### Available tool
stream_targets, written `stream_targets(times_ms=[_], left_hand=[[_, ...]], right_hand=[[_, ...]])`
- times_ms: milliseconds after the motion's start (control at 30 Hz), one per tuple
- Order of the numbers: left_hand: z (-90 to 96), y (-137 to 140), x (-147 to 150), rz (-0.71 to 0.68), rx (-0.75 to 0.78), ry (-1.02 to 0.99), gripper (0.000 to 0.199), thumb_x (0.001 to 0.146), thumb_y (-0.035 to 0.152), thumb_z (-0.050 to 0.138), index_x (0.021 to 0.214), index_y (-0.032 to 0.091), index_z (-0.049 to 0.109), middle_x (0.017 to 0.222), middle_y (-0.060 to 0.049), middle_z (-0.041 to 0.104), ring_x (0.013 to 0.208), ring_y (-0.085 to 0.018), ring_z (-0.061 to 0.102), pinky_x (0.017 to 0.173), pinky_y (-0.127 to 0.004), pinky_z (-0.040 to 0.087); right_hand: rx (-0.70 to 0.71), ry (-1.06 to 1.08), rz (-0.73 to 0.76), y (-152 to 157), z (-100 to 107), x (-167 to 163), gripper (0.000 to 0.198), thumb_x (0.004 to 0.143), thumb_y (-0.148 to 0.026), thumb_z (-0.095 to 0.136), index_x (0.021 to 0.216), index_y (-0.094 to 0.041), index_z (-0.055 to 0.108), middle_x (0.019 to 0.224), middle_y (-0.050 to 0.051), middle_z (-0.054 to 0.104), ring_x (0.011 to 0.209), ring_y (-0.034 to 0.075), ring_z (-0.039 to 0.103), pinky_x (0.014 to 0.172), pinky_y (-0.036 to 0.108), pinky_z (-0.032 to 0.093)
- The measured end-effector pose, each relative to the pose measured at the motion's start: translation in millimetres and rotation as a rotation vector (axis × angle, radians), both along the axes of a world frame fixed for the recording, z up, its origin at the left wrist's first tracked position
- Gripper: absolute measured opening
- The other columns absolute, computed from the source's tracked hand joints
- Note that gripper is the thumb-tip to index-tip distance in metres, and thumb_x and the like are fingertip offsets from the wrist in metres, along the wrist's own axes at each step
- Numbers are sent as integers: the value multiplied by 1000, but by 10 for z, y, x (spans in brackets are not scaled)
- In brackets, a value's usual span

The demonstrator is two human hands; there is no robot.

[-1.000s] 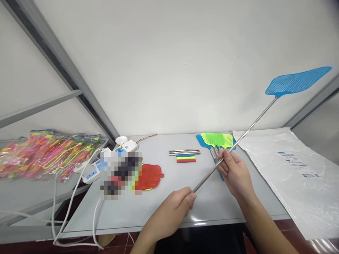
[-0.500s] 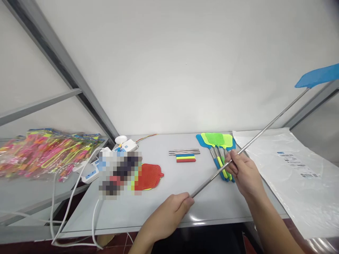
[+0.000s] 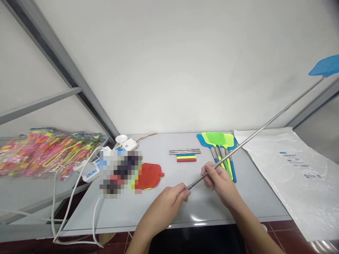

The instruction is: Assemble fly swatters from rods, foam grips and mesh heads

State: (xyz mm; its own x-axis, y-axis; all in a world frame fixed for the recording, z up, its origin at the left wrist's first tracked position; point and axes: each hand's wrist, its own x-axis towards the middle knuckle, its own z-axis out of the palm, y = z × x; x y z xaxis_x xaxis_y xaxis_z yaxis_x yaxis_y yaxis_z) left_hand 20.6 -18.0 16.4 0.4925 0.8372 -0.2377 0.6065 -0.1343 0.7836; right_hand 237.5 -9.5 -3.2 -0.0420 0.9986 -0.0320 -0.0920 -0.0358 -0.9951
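Observation:
A long fly swatter [image 3: 258, 133] with a thin metal telescopic rod slants up to the right across my view. Its blue head is cut off by the right edge. My left hand [image 3: 169, 204] is closed around the lower end, hiding the grip. Higher on the rod, the fingers of my right hand [image 3: 218, 180] are closed round the metal. Behind my right hand, several fly swatters [image 3: 217, 139] with blue and green heads lie fanned out on the table. Left of them are metal rods [image 3: 184, 151] and blue, yellow and red handle tubes [image 3: 186, 159].
Red swatter heads [image 3: 149, 175] lie left of centre, beside a pixelated patch. White power strips [image 3: 91, 172] and cables run along the left edge. Bagged colourful items [image 3: 53, 151] fill the left shelf. A white plastic mailer bag [image 3: 293, 183] covers the right side. A wall [image 3: 172, 70] stands behind.
My right hand has slid down the rod toward my left hand. The swatter's blue head has shifted up and to the right. My left hand has risen slightly.

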Motion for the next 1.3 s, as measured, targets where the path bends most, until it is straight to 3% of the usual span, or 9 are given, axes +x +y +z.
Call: stream_targets(times_ms=[267, 433, 567, 700, 767, 867, 1033, 1167, 1300], left_hand=[[39, -6, -36, -22, 9, 31, 37, 98, 44, 31, 79, 22, 54, 73, 3, 56, 73, -15, 51, 66, -24, 33], [-35, -45, -153, 20, -56, 14, 35, 97, 43, 35, 81, 21, 57, 80, 2, 61, 78, -16, 53, 69, -24, 35], [-40, -33, -267, 19, -79, -10, 36, 97, 44, 35, 84, 22, 61, 79, 3, 60, 78, -15, 54, 70, -23, 36], [-42, 10, -341, 36, -61, -50, 34, 95, 43, 40, 86, 22, 64, 83, 3, 62, 84, -16, 55, 73, -23, 37], [-49, 28, -355, 49, -50, -80, 32, 94, 42, 42, 87, 22, 65, 85, 3, 63, 84, -15, 56, 73, -23, 37], [-41, 38, -351, 60, -43, -138, 31, 94, 40, 43, 89, 21, 67, 86, 2, 64, 86, -15, 56, 76, -22, 38], [21, -2, -220, 46, -57, -230, 33, 95, 37, 41, 90, 18, 67, 74, 2, 55, 70, -12, 49, 66, -22, 37], [17, -44, -80, 50, -130, -312, 36, 96, 40, 36, 88, 16, 62, 63, 5, 42, 56, -10, 37, 53, -21, 30], [13, -26, -201, 84, -131, -271, 38, 96, 43, 36, 87, 17, 62, 64, 5, 40, 58, -10, 37, 54, -21, 30]], right_hand=[[-9, 49, -152, 19, 130, -6, 36, 88, -50, 56, 75, -17, 59, 45, -8, 32, 44, 6, 27, 45, 24, 16], [19, 155, -249, 48, 12, 22, 35, 88, -48, 58, 71, -18, 58, 47, -8, 29, 45, 6, 25, 45, 24, 17], [80, 249, -298, 51, -5, 18, 33, 88, -46, 58, 71, -17, 61, 50, -6, 33, 47, 7, 31, 45, 23, 24], [167, 503, -440, 128, 193, -10, 40, 90, -43, 51, 61, -17, 53, 65, 0, 47, 65, 11, 49, 57, 24, 41], [105, 667, -393, 169, 313, -41, 43, 91, -41, 50, 56, -18, 42, 60, -2, 43, 61, 11, 47, 56, 25, 43], [36, 810, -360, 199, 446, -119, 43, 91, -37, 52, 57, -20, 32, 48, -7, 24, 44, 9, 26, 41, 22, 30], [95, 782, -358, 122, 485, -470, 45, 91, -43, 51, 58, -21, 29, 47, -9, 16, 41, 9, 12, 36, 23, 19], [86, 651, -195, 28, 425, -781, 45, 93, -47, 47, 59, -22, 33, 48, -8, 20, 42, 10, 24, 43, 26, 35], [100, 512, -21, 115, 496, -564, 31, 89, -42, 55, 65, -21, 52, 70, 1, 53, 66, 15, 52, 69, 34, 50]])
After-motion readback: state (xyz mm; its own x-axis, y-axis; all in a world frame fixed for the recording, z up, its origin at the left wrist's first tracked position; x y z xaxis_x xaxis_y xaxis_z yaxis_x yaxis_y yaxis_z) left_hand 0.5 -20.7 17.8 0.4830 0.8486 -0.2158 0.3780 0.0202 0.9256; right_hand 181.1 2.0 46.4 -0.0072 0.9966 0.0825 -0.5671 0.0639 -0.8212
